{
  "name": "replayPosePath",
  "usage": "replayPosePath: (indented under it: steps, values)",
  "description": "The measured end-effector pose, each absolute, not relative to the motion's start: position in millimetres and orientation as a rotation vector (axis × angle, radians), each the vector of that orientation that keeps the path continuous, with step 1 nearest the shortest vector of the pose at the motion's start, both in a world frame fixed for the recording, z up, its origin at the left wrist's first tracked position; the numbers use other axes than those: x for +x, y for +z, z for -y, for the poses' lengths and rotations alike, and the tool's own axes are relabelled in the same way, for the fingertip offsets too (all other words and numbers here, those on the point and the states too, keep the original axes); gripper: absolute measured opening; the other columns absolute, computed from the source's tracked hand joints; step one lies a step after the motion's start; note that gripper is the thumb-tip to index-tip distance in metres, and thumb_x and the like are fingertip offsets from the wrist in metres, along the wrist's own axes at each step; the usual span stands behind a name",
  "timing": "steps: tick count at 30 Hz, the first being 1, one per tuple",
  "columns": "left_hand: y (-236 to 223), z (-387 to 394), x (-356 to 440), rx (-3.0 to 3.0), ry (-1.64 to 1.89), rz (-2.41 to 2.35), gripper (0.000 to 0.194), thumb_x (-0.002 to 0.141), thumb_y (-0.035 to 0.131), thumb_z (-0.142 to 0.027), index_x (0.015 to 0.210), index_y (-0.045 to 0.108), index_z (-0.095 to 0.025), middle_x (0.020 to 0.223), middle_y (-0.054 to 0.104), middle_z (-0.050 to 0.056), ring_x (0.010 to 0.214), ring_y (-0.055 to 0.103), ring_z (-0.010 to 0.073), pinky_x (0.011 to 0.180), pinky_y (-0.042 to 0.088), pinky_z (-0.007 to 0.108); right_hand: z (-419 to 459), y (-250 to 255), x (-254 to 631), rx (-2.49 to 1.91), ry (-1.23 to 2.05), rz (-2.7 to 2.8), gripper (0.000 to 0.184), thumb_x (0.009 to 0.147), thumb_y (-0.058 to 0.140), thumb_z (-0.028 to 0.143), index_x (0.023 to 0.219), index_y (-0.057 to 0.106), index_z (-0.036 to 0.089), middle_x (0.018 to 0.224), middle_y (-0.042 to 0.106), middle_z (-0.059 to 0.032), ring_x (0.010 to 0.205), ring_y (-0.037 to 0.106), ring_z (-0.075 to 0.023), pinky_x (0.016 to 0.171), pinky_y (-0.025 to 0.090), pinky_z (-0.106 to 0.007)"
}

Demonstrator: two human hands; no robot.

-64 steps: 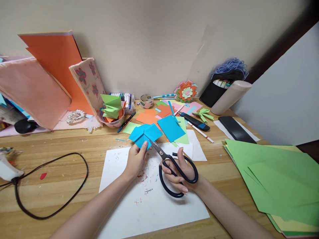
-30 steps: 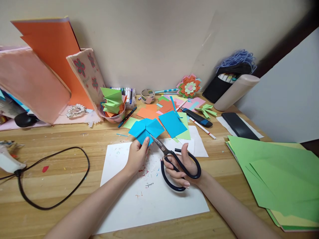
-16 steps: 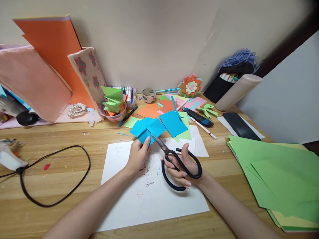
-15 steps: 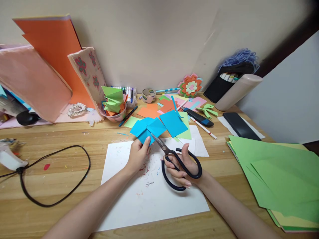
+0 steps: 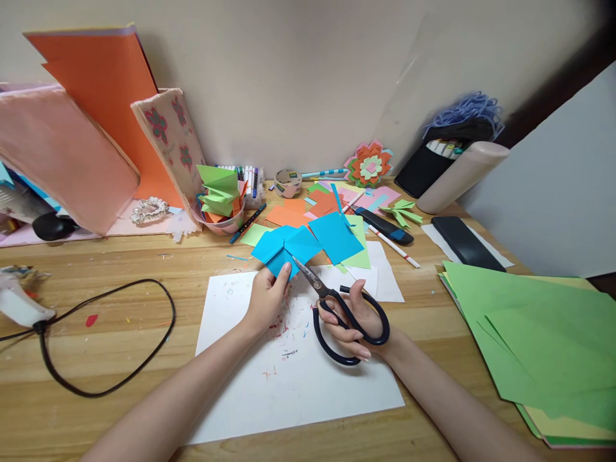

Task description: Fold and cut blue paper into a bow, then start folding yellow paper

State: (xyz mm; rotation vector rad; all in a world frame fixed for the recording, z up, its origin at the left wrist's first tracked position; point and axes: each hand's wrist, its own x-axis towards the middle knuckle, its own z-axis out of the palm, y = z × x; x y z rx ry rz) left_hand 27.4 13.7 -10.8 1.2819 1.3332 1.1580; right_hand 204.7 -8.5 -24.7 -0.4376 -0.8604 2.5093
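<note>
Evidently the left hand point(image 5: 268, 296) is clamped on the blue paper point(image 5: 287, 247), thumb laid flat on the near edge and the other fingers tucked beneath, a pinch that leaves most of the creased paper fanned out beyond the grip. The right hand point(image 5: 355, 319) is closed around the black handles of the scissors point(image 5: 332, 294), palm turned upward, so the blades angle in from the side toward the paper near the thumb. Whether the blades are parted there, or have paper between them, is too small to tell. Both hands are above a white sheet point(image 5: 332, 385), spread beneath them perhaps to spare the desk point(image 5: 144, 417) from marks, since coloured specks dot it. Just beyond the blue paper, a blue square point(image 5: 335, 237) lies on other offcuts, within easy reach. The green stack point(image 5: 553, 346) sits off to the right, apart from the working arm, and the tub point(image 5: 222, 227) by the wall holds folded pieces upright and together.
</note>
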Motion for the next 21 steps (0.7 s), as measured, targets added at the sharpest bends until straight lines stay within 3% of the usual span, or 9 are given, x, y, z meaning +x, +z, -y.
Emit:
replayPosePath:
  steps: [11, 21]
  values:
    - [-14.6, -14.0, 26.6, 1.293, 1.151, -1.316, 0.041, 0.083, 0.047, -0.045, 0.053, 0.039, -0.018, 0.045, 0.035, -0.006, 0.044, 0.032, 0.0073, 0.046, 0.027, 0.022, 8.2, -32.2, 204.9, -0.337, 2.527, 0.797, 0.077, 0.063, 0.012, 0.085, 0.068, 0.045, 0.016, 0.03, 0.036, 0.009, 0.016, 0.034, -0.0073, 0.017, 0.024, -0.012]
    - [-17.7, -13.5, 26.6, 1.382, 1.125, -1.343, 0.043, 0.084, 0.046, -0.045, 0.051, 0.038, -0.018, 0.045, 0.035, -0.006, 0.045, 0.032, 0.0073, 0.047, 0.026, 0.023, 10.1, -20.4, 203.6, -0.441, 2.446, 0.862, 0.083, 0.055, 0.004, 0.086, 0.066, 0.046, 0.015, 0.032, 0.036, 0.008, 0.018, 0.032, -0.0064, 0.019, 0.023, -0.014]
